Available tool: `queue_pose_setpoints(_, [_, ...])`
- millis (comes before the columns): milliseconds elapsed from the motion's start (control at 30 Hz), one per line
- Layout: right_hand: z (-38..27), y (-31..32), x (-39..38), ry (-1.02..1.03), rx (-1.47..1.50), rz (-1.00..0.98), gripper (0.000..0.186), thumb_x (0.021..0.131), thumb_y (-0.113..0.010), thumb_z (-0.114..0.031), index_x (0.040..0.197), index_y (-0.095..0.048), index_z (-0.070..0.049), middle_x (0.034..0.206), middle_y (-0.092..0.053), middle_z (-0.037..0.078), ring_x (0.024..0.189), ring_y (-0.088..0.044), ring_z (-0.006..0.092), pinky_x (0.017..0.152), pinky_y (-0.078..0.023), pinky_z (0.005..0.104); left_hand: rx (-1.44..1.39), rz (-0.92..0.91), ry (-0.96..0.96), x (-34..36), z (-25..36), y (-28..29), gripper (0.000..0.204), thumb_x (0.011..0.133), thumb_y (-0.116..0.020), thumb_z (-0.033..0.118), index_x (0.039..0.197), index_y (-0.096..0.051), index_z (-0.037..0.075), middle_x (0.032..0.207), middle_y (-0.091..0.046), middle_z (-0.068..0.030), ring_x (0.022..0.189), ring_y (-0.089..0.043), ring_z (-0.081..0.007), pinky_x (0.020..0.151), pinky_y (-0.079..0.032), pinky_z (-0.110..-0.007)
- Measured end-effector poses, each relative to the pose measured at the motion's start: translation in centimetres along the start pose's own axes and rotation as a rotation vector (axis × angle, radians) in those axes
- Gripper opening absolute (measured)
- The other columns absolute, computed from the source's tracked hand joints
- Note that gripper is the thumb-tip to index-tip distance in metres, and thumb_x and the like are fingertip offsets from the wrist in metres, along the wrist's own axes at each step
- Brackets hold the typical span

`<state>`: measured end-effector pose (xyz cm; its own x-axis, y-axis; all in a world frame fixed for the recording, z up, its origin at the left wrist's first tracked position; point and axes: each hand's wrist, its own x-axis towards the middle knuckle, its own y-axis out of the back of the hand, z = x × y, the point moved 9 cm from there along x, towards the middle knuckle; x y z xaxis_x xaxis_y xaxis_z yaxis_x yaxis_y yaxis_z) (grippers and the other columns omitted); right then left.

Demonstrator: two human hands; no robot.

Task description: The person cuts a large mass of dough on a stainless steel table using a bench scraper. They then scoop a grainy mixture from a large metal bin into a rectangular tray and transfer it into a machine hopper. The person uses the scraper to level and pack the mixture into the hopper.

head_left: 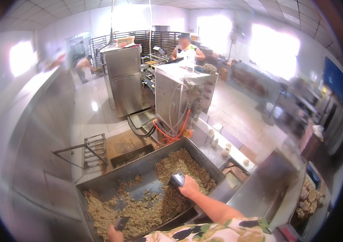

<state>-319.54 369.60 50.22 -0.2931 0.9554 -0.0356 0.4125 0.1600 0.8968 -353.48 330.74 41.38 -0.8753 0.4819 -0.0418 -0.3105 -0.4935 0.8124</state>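
A large metal trough [86, 183] below me holds crumbly tan-brown mixture [183, 165], heaped on the right and spread thickly at the left, with part of the bottom showing. My right hand [188, 187] grips a flat metal scraper [177, 180] over the right-hand heap. My left hand [115, 233], low at the left end of the trough, is closed on a dark flat scraper [122, 222], held above the mixture.
Ahead stand steel machines [123, 80], orange hose [185, 121] and a small bin [119, 163]. A metal frame [92, 151] is left. A co-worker [187, 51] stands behind the machine, another person [83, 66] bends by racks [98, 44]. Right: steel chute [274, 181], container of lumpy material [308, 193].
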Motion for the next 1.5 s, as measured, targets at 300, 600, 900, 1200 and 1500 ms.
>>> queue_pose_setpoints(300, [-0.1,-2.0,0.3,0.009,-0.005,-0.026,0.07,0.079,-0.07,-0.032,0.133,-0.038,-0.004,0.126,-0.052,0.018,0.117,-0.05,0.0351,0.095,-0.044,0.0454,0.054,-0.129,0.082,0.8,-1.9,-1.0,0.015,0.079,-0.056,0.002,0.093,-0.056,0.003,0.096,-0.058,-0.0199,0.089,-0.055,-0.0415,0.075,-0.044,-0.051])
queue_pose_setpoints(600, [-2.9,-4.2,2.1,0.071,0.065,0.006,0.06,0.075,-0.071,-0.024,0.123,-0.045,0.002,0.119,-0.055,0.024,0.111,-0.053,0.041,0.092,-0.045,0.0461,0.018,0.03,0.119,3.0,-6.7,-4.1,0.02,0.09,-0.054,0.016,0.105,-0.055,0.003,0.094,-0.06,-0.0242,0.09,-0.058,-0.0425,0.076,-0.046,-0.049])
queue_pose_setpoints(900, [1.7,-2.0,6.3,0.101,0.225,-0.021,0.073,0.074,-0.073,-0.011,0.136,-0.039,0.007,0.128,-0.054,0.024,0.119,-0.053,0.0307,0.102,-0.039,0.0343,-0.078,0.149,0.075,3.5,-6.0,-2.1,0.02,0.084,-0.059,0.007,0.104,-0.056,0.003,0.094,-0.06,-0.0167,0.087,-0.059,-0.0371,0.076,-0.047,-0.043])
queue_pose_setpoints(1200, [5.1,-11.7,9.8,-0.067,0.362,-0.258,0.068,0.075,-0.06,-0.01,0.138,-0.04,0.004,0.118,-0.061,0.02,0.107,-0.059,0.0265,0.093,-0.044,0.0336,-0.02,0.169,0.05,4.4,-6.3,-2.5,0.021,0.081,-0.061,0.005,0.101,-0.056,0.002,0.093,-0.06,-0.0159,0.088,-0.059,-0.0355,0.076,-0.047,-0.042])
queue_pose_setpoints(1500, [2.1,-18.9,12.5,-0.016,0.382,-0.369,0.057,0.074,-0.055,-0.008,0.13,-0.05,0.0,0.103,-0.064,0.013,0.088,-0.059,0.0225,0.08,-0.047,0.0311,-0.051,0.15,0.149,4.7,-6.9,-2.6,0.022,0.082,-0.061,0.005,0.102,-0.055,0.002,0.097,-0.058,-0.0161,0.091,-0.058,-0.0356,0.078,-0.046,-0.043])
